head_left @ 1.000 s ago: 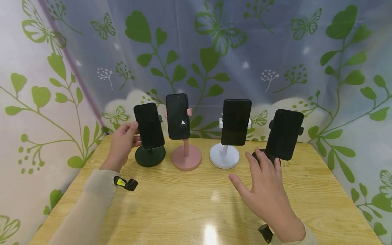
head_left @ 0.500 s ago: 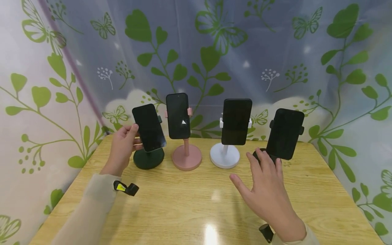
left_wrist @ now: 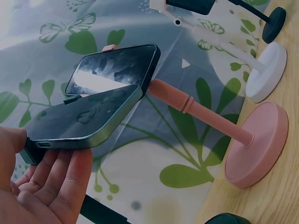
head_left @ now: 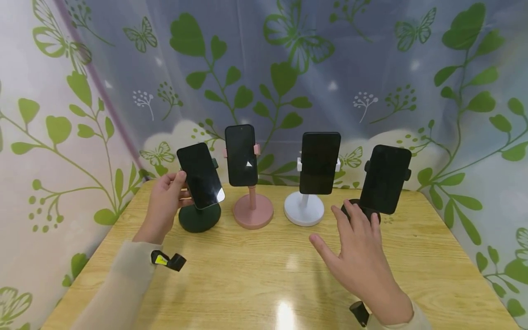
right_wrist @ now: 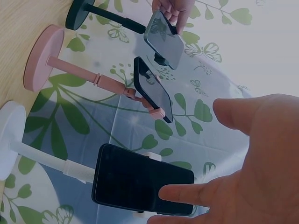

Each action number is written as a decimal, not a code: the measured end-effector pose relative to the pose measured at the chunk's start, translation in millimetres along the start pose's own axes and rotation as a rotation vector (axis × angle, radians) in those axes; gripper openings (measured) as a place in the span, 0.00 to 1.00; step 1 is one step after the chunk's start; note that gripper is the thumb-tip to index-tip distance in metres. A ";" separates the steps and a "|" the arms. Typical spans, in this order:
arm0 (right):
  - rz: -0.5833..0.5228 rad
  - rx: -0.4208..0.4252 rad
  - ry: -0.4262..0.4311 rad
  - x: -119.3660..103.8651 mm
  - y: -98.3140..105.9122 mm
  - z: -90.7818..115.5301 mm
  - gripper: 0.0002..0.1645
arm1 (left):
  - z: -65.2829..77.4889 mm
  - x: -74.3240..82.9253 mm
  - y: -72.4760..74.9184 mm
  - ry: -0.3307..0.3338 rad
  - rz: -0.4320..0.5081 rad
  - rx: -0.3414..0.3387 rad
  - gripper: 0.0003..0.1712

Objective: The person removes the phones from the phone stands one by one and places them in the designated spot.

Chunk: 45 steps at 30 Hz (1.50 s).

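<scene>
My left hand holds the left edge of a black smartphone, thumb at the edge and fingers behind it. That phone leans in a dark green phone stand, tilted back with a bright reflection at its lower corner. The left wrist view shows the thumb by the stand's dark clamp and the fingers under the phone. My right hand is spread, holding nothing, in front of a black phone stand that carries another phone. Whether its fingertips touch that stand's base is unclear.
Between the hands stand a pink phone stand and a white phone stand, bearing a phone and a phone. A leaf-patterned curtain hangs behind the wooden table.
The phone in my left hand has tilted back and its lower edge has come toward me. The green base has shifted slightly nearer. My right hand has stayed nearly still.
</scene>
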State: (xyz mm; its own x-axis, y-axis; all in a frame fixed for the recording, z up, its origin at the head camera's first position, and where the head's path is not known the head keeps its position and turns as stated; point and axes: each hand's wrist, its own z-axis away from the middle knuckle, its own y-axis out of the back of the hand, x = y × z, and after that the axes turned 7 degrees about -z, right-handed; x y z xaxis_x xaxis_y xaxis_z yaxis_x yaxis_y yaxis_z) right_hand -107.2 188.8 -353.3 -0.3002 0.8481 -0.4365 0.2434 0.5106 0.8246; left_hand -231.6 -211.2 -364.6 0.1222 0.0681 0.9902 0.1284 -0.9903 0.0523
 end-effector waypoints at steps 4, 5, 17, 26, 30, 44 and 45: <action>0.001 -0.004 -0.001 -0.2 -0.5 0.0 0.48 | 6.2 -0.7 1.4 0.002 0.013 -0.014 0.18; 0.003 -0.005 -0.003 -0.2 -0.7 0.1 0.48 | 8.0 -0.7 1.6 0.002 0.015 -0.016 0.18; 0.007 -0.032 -0.016 -0.3 -0.7 -0.8 0.49 | 29.0 0.8 2.3 -0.012 0.004 -0.017 0.19; -0.029 -0.020 -0.004 -0.1 -1.5 -2.2 0.46 | 53.6 1.5 -7.0 -0.045 0.012 -0.057 0.16; -0.126 0.003 0.018 -1.8 -1.1 -2.3 0.40 | 63.6 1.9 -15.3 -0.063 -0.013 -0.081 0.13; -0.402 0.016 0.060 -6.3 -0.9 -8.4 0.22 | 81.3 -0.2 -52.3 -0.151 0.050 -0.213 0.07; -0.411 0.017 0.069 -6.8 -0.2 -9.5 0.21 | 82.9 -0.6 -55.9 -0.153 0.055 -0.231 0.07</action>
State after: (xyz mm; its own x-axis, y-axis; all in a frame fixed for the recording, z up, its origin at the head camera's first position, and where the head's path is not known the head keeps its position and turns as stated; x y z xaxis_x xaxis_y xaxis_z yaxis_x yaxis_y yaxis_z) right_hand -113.9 181.6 -347.1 -0.4368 0.5616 -0.7027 0.1055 0.8077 0.5800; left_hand -157.3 -145.8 -378.9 0.2717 0.0131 0.9623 -0.1086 -0.9931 0.0442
